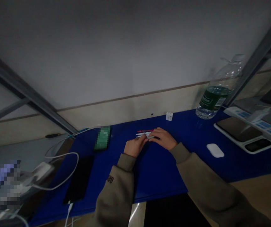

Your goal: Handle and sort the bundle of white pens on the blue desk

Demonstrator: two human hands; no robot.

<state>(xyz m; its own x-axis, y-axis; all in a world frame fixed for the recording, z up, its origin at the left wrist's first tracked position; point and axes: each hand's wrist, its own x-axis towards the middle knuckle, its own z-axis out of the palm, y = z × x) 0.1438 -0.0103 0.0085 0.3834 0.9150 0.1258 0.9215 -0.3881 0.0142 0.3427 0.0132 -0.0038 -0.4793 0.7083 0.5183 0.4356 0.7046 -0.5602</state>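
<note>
Both my hands rest on a blue mat (159, 170), side by side near its far edge. My left hand (135, 146) has its fingers curled onto a small row of pens (144, 133), one red and the others white, lying parallel on the mat. My right hand (163, 138) lies over the right ends of the same pens, fingers bent down on them. Olive sleeves cover both arms.
A black phone (79, 179) on a white cable (64, 176) lies at the left, a green card (102, 138) beyond it. A white charger cube (169, 116), a large water bottle (217, 94), a white mouse (215, 150), a scale (244, 134) and a power strip (258, 121) stand to the right.
</note>
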